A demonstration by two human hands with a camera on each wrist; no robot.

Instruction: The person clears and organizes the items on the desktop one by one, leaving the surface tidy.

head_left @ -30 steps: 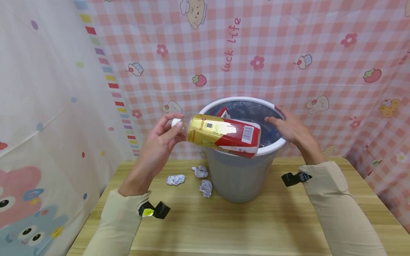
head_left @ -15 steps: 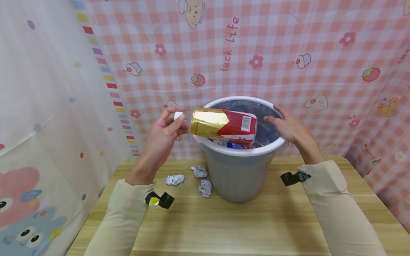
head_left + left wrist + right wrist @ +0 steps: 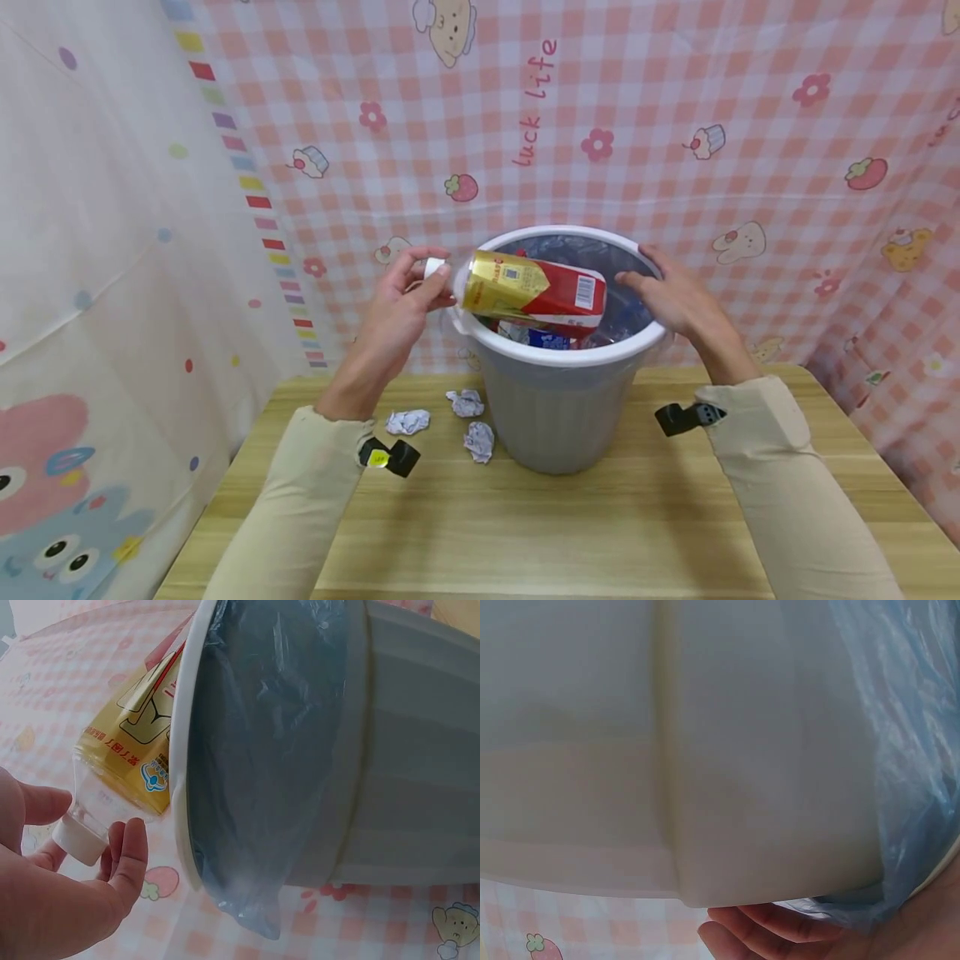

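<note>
My left hand [image 3: 405,300] pinches a plastic bottle [image 3: 532,292] by its neck, just under the white cap [image 3: 80,838]. The bottle has a gold and red label and lies nearly level over the mouth of a grey trash bin [image 3: 555,417]. At the bin's right side my right hand [image 3: 678,296] grips the white rim, thumb inside and fingers outside. In the right wrist view its fingers [image 3: 761,930] show against the outer wall. A bluish plastic liner [image 3: 270,735] hangs over the rim. Part of the bin's inside is hidden behind the bottle.
Several pieces of litter, one a blue wrapper [image 3: 549,340], lie in the bin. Left of it, three crumpled paper balls [image 3: 408,422] rest on the wooden table [image 3: 525,533]. A pink checked cloth [image 3: 645,100] hangs close behind.
My left hand has moved up and to the right, bringing the bottle higher over the bin's mouth. The right hand keeps its hold on the rim.
</note>
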